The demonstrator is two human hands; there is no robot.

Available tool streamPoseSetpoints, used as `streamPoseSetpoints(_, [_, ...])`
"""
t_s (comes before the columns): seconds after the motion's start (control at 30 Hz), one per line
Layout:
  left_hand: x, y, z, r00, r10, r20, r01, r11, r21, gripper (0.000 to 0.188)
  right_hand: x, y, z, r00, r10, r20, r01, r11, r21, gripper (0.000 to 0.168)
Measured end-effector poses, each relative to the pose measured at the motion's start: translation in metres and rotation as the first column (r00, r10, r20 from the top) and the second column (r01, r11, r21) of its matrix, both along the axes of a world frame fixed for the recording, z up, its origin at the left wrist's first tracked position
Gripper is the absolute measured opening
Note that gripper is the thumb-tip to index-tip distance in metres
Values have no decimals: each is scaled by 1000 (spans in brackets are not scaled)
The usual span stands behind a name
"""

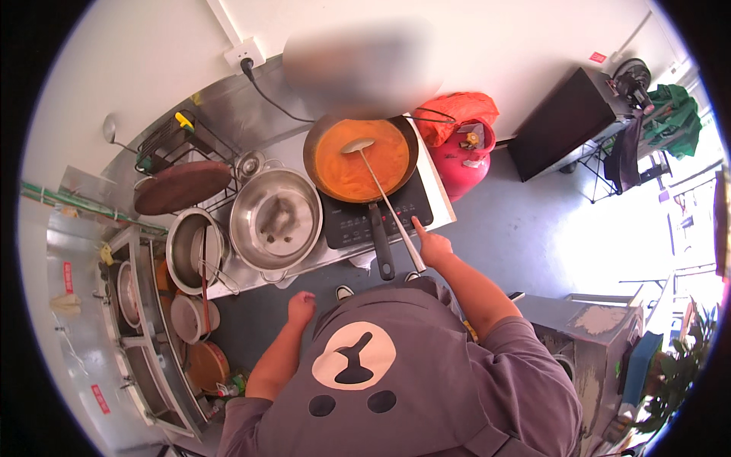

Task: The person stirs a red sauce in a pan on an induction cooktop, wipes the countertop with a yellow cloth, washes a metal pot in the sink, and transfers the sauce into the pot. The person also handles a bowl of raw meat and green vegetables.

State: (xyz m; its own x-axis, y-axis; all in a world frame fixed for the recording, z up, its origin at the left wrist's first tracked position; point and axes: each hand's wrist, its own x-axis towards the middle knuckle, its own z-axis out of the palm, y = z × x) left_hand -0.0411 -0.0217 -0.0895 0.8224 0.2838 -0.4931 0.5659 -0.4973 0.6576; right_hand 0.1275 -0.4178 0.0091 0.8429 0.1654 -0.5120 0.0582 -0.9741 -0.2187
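The index finger of my right hand (435, 249) reaches to the front right corner of the black induction cooktop's (341, 227) control panel, where small red lights glow. Its other fingers are curled and hold nothing. On the cooktop sits a dark frying pan (310, 165) filled with orange-red liquid (342, 171). A metal ladle (394, 220) rests across the pan, its bowl in the liquid and its long handle sticking out over the front beside the pan handle (381, 243). My left hand (301, 307) hangs loosely curled before the table, holding nothing.
Left of the cooktop stand a wide steel pot (278, 194) with a little residue, and another steel pot (185, 251) with a strainer and chopsticks. A wire rack (171, 137) holds a round brown board (183, 187). A red gas cylinder (460, 165) stands right of the table.
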Motion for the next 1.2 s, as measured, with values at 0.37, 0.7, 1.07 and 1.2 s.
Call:
streamPoseSetpoints(0.37, [96,-126,126,984,3,-181,-138,657,-741,33,24,5,-4,564,-96,-820,826,75,559,36])
streamPoseSetpoints(0.7, [116,-181,152,954,-39,-297,-280,233,-931,33,22,68,28,257,310,-915,964,-142,223,37])
streamPoseSetpoints(1.07, [122,-210,136,935,187,-302,-346,296,-890,30,38,72,25,367,270,-890,927,-32,373,21])
streamPoseSetpoints(1.2, [124,-214,109,909,257,-328,-397,295,-869,31,37,80,39,446,131,-885,888,61,457,13])
